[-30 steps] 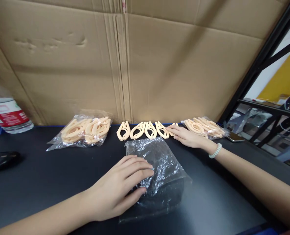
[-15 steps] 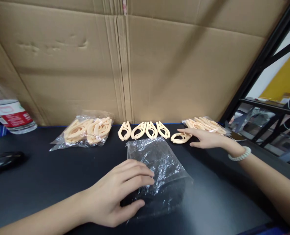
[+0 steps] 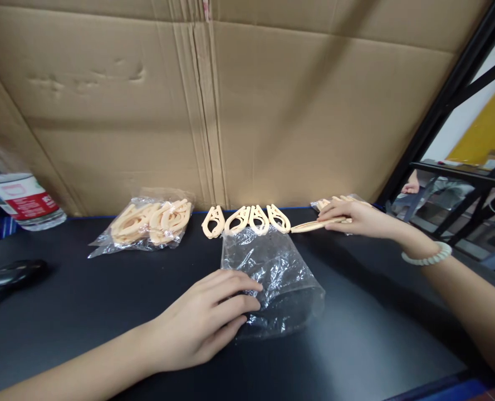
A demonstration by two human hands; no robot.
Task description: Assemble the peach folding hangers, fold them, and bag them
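My left hand (image 3: 207, 320) lies on the near edge of a crumpled clear plastic bag (image 3: 276, 278) on the dark tabletop, its fingers pinching the film. My right hand (image 3: 356, 218) reaches far right and grips a peach plastic clip (image 3: 309, 226), lifted and seen edge-on. This hand sits over a clear bag of more peach clips (image 3: 339, 201), mostly hidden behind it. A row of several loose peach clips (image 3: 247, 220) lies along the cardboard wall, just beyond the empty bag.
A sealed bag of peach clips (image 3: 149, 224) lies at back left. A plastic water bottle (image 3: 15, 195) stands far left, and a dark object (image 3: 5, 275) lies near it. A cardboard wall (image 3: 230, 106) closes the back; a black metal rack (image 3: 451, 106) stands at right.
My right hand drew one clip away from the row to the right and has picked it up. My left hand gathered the empty bag's edge, pulling it slightly nearer.
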